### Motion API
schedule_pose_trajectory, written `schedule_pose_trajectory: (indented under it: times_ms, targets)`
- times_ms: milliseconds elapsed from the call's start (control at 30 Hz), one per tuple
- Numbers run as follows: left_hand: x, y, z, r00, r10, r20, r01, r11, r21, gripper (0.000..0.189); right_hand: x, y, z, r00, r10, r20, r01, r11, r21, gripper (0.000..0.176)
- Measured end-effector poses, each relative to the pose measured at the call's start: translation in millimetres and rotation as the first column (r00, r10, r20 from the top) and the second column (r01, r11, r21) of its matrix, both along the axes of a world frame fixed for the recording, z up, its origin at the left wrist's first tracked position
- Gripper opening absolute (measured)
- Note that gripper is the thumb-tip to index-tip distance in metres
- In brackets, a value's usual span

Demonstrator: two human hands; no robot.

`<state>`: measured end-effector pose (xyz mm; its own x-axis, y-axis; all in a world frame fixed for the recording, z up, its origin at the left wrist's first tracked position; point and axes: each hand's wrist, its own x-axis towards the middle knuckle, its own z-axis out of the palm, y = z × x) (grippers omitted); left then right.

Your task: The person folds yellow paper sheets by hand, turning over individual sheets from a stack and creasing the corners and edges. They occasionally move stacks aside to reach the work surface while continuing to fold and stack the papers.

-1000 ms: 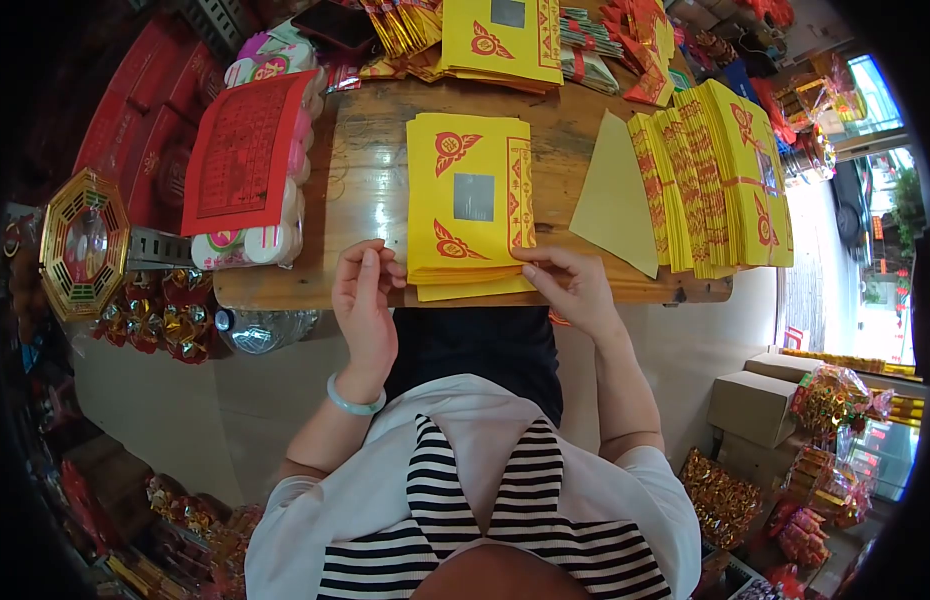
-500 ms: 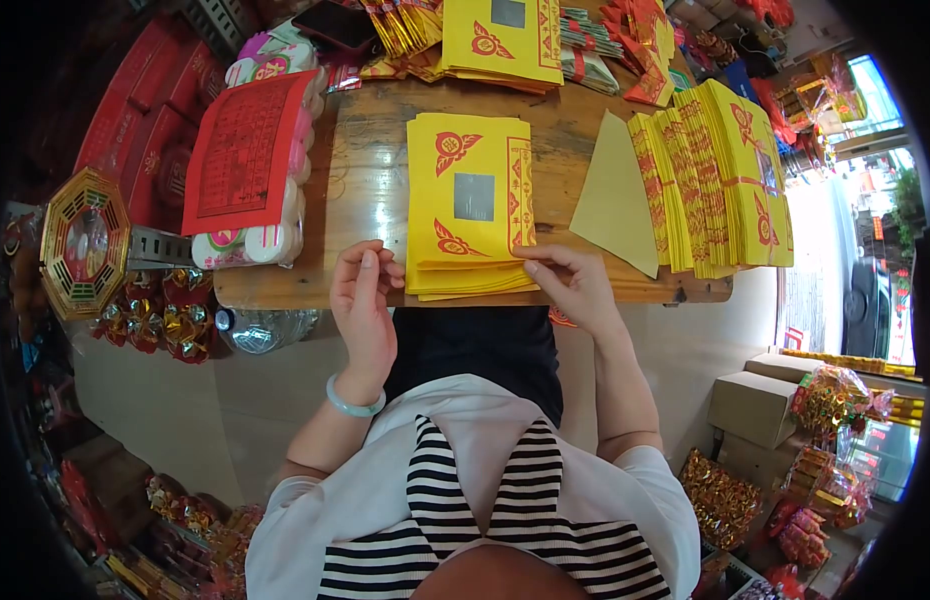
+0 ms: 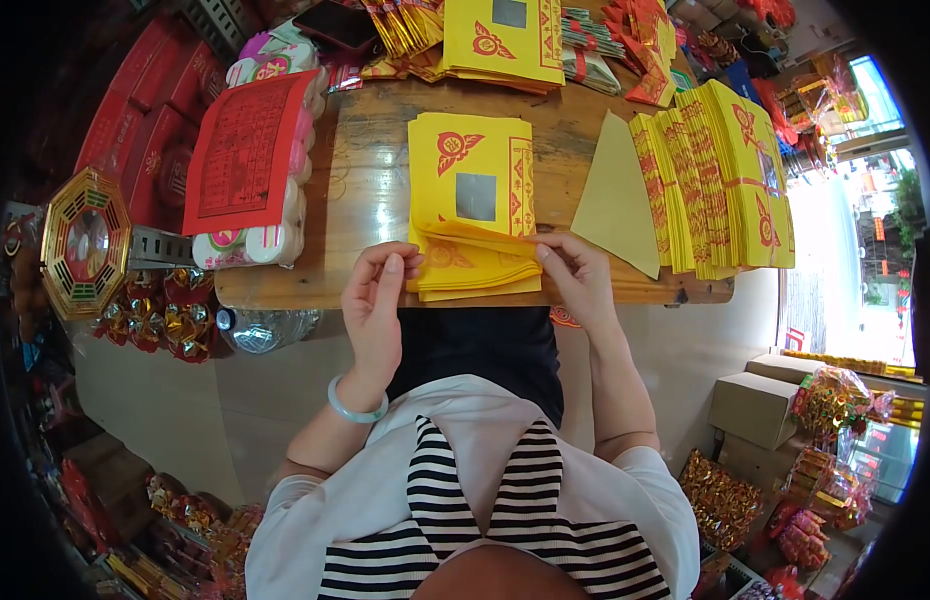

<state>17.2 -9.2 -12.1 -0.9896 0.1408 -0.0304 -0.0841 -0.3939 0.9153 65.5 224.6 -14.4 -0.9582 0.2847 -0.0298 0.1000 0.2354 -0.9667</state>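
Note:
A stack of yellow paper sheets [image 3: 475,150] with red print and a grey square lies before me at the table's front edge. The near edge of its top sheet [image 3: 475,234] is lifted and bowed upward, uncovering more yellow paper below. My right hand [image 3: 577,278] pinches that sheet at its right side, between thumb and fingers. At the stack's left edge is my left hand [image 3: 377,290], fingers loosely curled with fingertips right at the paper and the thumb apart from it.
On the wooden table [image 3: 370,170], a red printed sheet [image 3: 247,150] covers wrapped white rolls at left. Bundled yellow papers [image 3: 715,180] and a tan paper piece [image 3: 617,200] lie at right. Behind are another yellow stack [image 3: 500,45] and a dark phone [image 3: 335,25].
My right hand has raised the top sheet's near edge and folded it upward. My left hand has moved slightly right, up to the stack's left edge.

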Motion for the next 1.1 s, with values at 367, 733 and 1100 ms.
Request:
schedule_pose_trajectory:
  times_ms: [367,733,1100]
  targets:
    - [-13,-1,8,0.831,-0.542,-0.124,0.236,0.545,-0.804,0.027,4,2,0,0.999,0.04,0.011,-0.04,0.999,0.003,0.017]
    - [-21,8,-10,0.754,-0.432,0.494,0.188,0.863,0.468,0.05,12,-16,11,0.898,0.403,-0.179,-0.169,0.69,0.704,0.025]
    - [-21,7,-8,0.754,-0.474,0.455,0.209,0.83,0.517,0.05,-2,-35,6,0.883,0.421,-0.209,-0.171,0.702,0.692,0.028]
